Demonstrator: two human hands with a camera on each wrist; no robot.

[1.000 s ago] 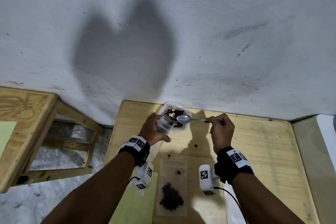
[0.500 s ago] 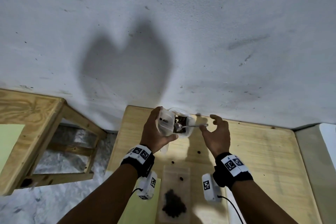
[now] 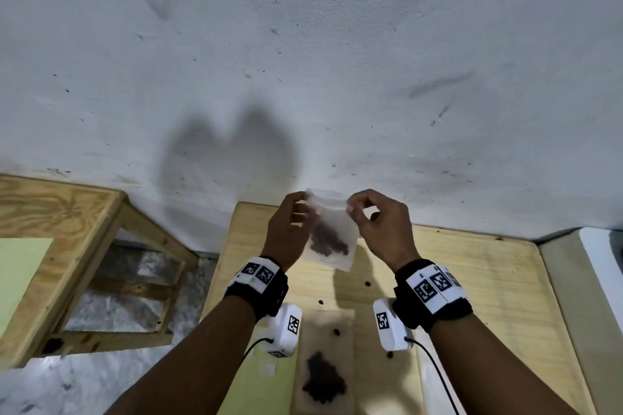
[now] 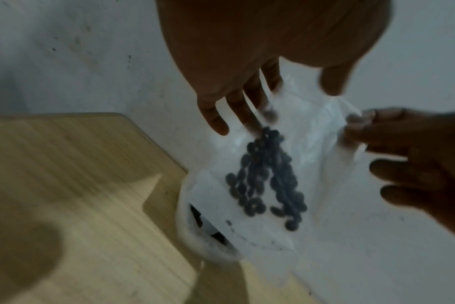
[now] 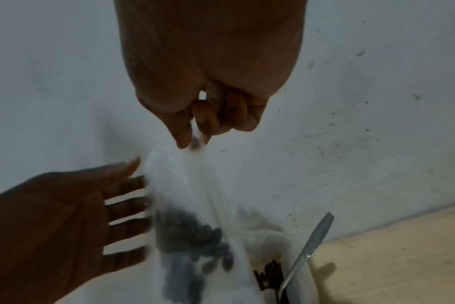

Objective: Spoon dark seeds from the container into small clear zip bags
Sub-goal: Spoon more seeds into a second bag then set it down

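I hold a small clear zip bag (image 3: 338, 221) up in front of the wall, with dark seeds (image 3: 328, 241) gathered low inside it. My right hand (image 3: 352, 207) pinches its top right corner between thumb and forefinger, seen close in the right wrist view (image 5: 192, 142). My left hand (image 3: 301, 209) lies against the bag's left side with straight, spread fingers (image 5: 127, 207). The white seed container (image 5: 312, 286) stands below the bag by the wall, with the metal spoon (image 5: 312, 246) resting in it. From the head view the container is hidden behind the bag.
A second zip bag (image 3: 325, 333) with seeds lies flat on the wooden table (image 3: 472, 280) between my forearms. Loose seeds (image 3: 367, 284) dot the tabletop. A green sheet (image 3: 266, 387) lies at the near left. Another wooden frame (image 3: 67, 212) stands left; the wall (image 3: 303, 77) is close.
My right hand has let go of the spoon, which now sits in the container, and taken the bag's top corner. The bag has been lifted; my left hand's fingers have straightened.
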